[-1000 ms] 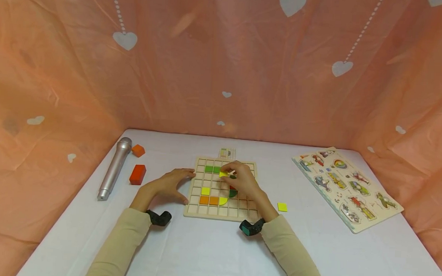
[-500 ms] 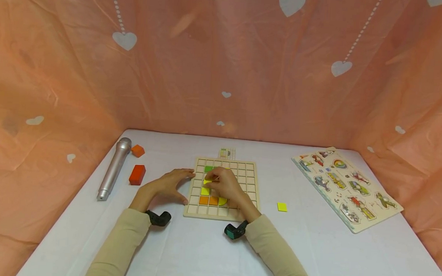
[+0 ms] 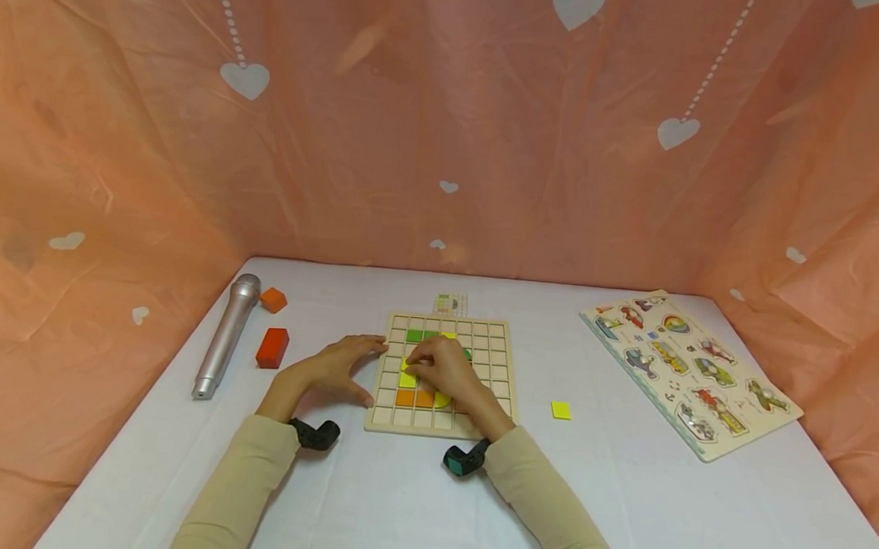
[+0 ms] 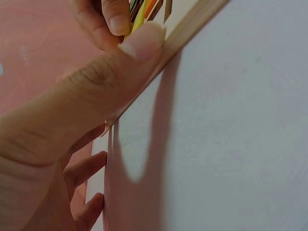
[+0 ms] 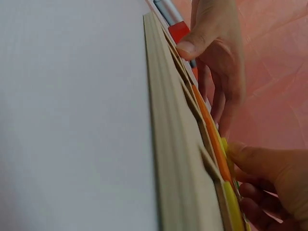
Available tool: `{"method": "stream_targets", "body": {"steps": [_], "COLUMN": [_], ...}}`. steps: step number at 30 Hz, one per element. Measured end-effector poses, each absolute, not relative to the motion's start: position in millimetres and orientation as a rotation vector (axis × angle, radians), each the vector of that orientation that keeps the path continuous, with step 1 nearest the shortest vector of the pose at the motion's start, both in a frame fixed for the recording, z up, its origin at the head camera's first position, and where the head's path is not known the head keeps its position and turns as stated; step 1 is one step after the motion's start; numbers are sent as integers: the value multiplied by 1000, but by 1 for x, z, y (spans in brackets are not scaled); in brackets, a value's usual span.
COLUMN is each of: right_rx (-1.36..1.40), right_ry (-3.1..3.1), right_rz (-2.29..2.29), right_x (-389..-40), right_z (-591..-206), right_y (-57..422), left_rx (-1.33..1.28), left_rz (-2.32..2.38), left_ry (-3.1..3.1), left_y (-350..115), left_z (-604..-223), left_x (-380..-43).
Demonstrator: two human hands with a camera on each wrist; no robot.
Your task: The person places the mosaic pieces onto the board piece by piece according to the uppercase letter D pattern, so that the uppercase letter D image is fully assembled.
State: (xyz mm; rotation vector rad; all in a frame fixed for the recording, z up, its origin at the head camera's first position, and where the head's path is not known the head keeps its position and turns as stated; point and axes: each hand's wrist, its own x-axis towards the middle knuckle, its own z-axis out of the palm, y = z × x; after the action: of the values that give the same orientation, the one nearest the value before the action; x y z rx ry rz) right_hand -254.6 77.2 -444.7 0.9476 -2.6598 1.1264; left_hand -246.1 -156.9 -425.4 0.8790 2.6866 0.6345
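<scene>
A wooden grid board (image 3: 409, 430) lies on the table in the head view. My right hand (image 3: 449, 370) reaches over it and pinches a yellow square tile (image 3: 406, 363) between thumb and fingers, right above another yellow tile (image 3: 407, 381). Below these sit orange tiles (image 3: 406, 397) and a rounded yellow piece (image 3: 443, 401), partly covered by the hand. Green tiles (image 3: 415, 336) fill cells near the top. At the board's left edge, my left hand (image 3: 334, 364) rests with spread fingers; its thumb (image 4: 144, 41) touches the rim in the left wrist view.
A loose yellow tile (image 3: 561, 410) lies right of the board, and a small pattern card (image 3: 451, 305) behind it. On the left are a silver microphone (image 3: 228, 336), a red block (image 3: 272, 348) and an orange block (image 3: 273, 300). A picture puzzle board (image 3: 691, 375) lies at right.
My right hand has moved left across the board with the yellow tile, from near the top middle to the left columns, then nearly stopped. The left hand has stayed in place.
</scene>
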Motion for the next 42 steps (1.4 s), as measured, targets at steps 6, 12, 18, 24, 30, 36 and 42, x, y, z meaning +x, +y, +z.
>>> {"method": "stream_targets", "body": {"steps": [6, 12, 18, 24, 30, 36, 42], "right_rx": [972, 968, 1068, 1067, 1052, 994, 908], "right_ry": [-2700, -2688, -2679, -2635, -2586, -2547, -2574], "right_rz": [1078, 1023, 942, 1111, 1182, 1128, 1034], "right_x": [-255, -255, -253, -250, -246, -237, -225], "right_z": [-443, -443, -437, -423, -407, -399, -400], "right_y": [79, 79, 86, 106, 137, 181, 229], "left_rx": [879, 888, 890, 885, 872, 861, 877], "left_rz": [647, 648, 631, 631, 639, 642, 644], "left_ry": [2681, 2681, 2681, 2685, 2693, 2695, 2700], "left_y": [-157, -157, -157, -156, -156, -156, -157], "left_z": [-427, -427, -427, -428, -428, -428, -427], "left_x": [-246, -246, -246, -247, -246, -245, -245]}}
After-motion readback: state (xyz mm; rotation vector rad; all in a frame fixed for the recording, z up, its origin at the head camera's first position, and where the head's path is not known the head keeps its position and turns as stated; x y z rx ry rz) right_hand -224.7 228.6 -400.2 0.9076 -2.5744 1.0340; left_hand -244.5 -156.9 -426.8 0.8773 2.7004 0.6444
